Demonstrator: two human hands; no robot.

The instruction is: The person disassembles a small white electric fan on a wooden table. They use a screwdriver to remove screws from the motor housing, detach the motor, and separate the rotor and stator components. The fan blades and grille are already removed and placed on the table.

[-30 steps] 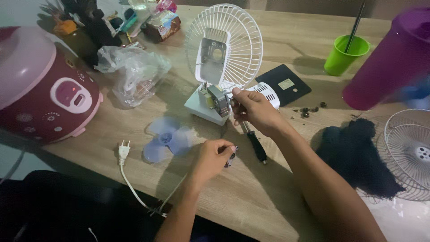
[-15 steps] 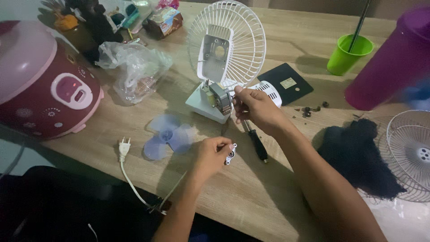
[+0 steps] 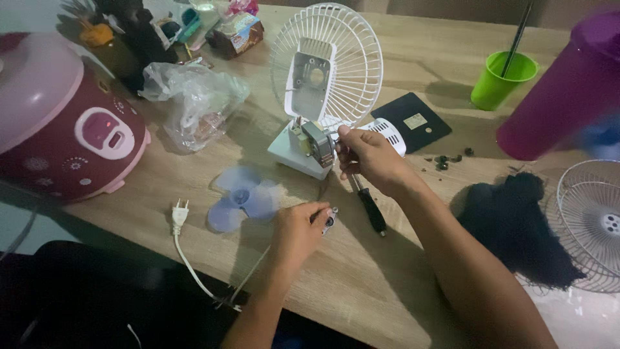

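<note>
Two fan grilles (image 3: 336, 61) (image 3: 591, 223), one blue blade (image 3: 242, 197), one screwdriver (image 3: 368, 207), perhaps five loose screws (image 3: 445, 160).

Left hand (image 3: 298, 231): bare, forearm entering from the lower edge and angled up to the right; palm down, low over the worktop, fingers curled in a closed grip, fingertips (image 3: 321, 210) pinched together.

Right hand (image 3: 369, 159): bare, forearm entering from the lower right corner, extended diagonally up and left; wrist straight, knuckles up, fingers folded in a closed grip, thumb (image 3: 345, 133) raised on top.

Hands apart, right hand farther forward.
</note>
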